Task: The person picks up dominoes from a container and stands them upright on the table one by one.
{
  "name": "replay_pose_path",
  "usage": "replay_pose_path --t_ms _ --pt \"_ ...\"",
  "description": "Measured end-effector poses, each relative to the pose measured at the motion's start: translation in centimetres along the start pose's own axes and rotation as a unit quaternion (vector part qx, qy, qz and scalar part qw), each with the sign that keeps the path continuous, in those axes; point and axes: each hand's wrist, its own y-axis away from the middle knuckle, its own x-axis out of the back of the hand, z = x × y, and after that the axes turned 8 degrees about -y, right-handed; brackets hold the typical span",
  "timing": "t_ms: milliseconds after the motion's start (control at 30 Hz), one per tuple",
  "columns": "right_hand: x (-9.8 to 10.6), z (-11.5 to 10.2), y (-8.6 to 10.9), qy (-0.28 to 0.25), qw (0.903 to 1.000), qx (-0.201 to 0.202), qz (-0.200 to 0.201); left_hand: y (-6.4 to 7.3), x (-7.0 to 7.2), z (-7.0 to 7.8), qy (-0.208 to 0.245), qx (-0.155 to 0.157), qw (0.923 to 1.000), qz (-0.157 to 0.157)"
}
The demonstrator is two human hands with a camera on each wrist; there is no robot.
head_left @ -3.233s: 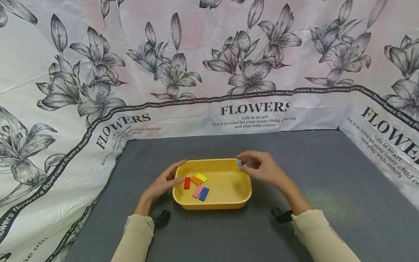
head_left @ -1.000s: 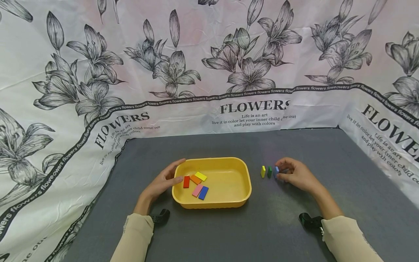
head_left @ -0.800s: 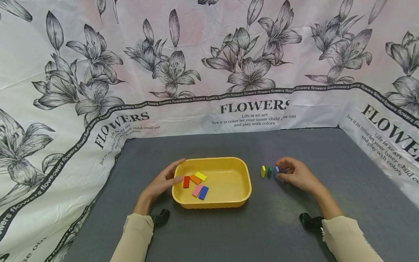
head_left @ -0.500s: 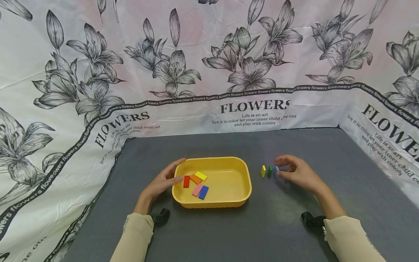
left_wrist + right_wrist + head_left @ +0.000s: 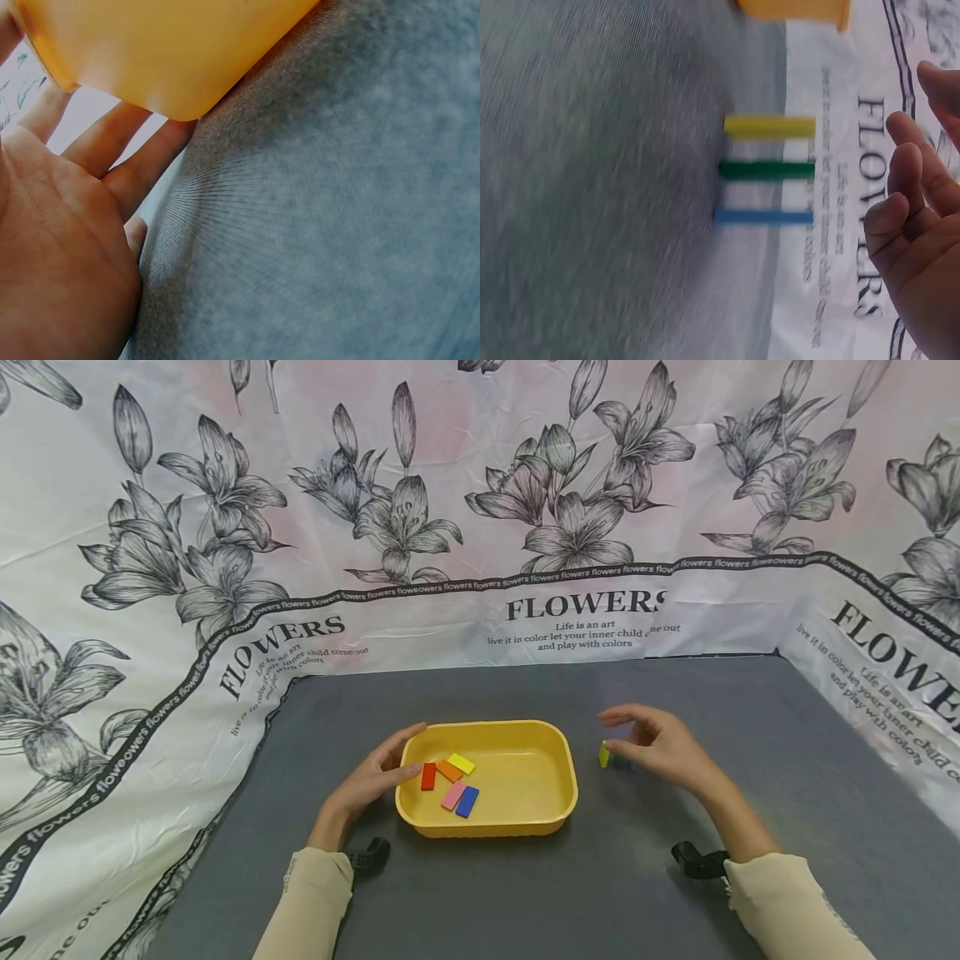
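Observation:
My left hand (image 5: 372,777) holds the left end of the yellow tray (image 5: 487,828), thumb over the rim and fingers spread along the outside wall. Several thin rectangular blocks lie flat in the tray: red (image 5: 428,777), orange (image 5: 449,770), yellow (image 5: 461,764), pink (image 5: 453,795) and blue (image 5: 467,802). Right of the tray, a yellow block (image 5: 770,127), a green block (image 5: 767,170) and a light blue block (image 5: 763,217) stand upright in a row, slightly apart. My right hand (image 5: 660,747) is over them with thumb and fingers parted, holding nothing; in the head view it partly covers the green and blue ones.
A dark grey table (image 5: 525,902) carries everything. A white cloth (image 5: 420,627) printed with flowers and lettering hangs along its back and sides. A black wrist strap (image 5: 697,862) sits at the right wrist, another strap (image 5: 371,857) at the left.
The light blue block, earlier pinched over the tray's back right corner, now stands at the row's right end. My right hand has let go and moved up and left. The left hand has stayed.

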Motion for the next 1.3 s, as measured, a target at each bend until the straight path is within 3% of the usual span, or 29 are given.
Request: replay_pose_path --t_ms 500,700,900,1100,1300 --pt "-4.2 -2.8 -2.0 -0.009 0.9973 0.054 -0.049 0.0 -0.1 -0.1 -0.001 -0.002 1.0 0.003" --pt "-5.8 -3.3 -2.5 -0.007 0.996 0.062 -0.064 0.0 -0.1 -0.1 0.0 -0.006 1.0 0.004" --pt "-7.4 -3.6 -2.6 -0.006 0.9924 0.095 -0.078 0.0 -0.1 0.0 0.0 -0.006 1.0 0.003" --pt "-8.9 -4.3 -2.8 0.017 0.9893 0.114 -0.089 0.0 0.1 0.0 0.003 -0.009 1.0 -0.002" --pt "-10.4 -4.7 -3.4 0.055 0.9787 0.164 -0.11 -0.2 0.1 -0.1 0.004 -0.009 1.0 -0.002"
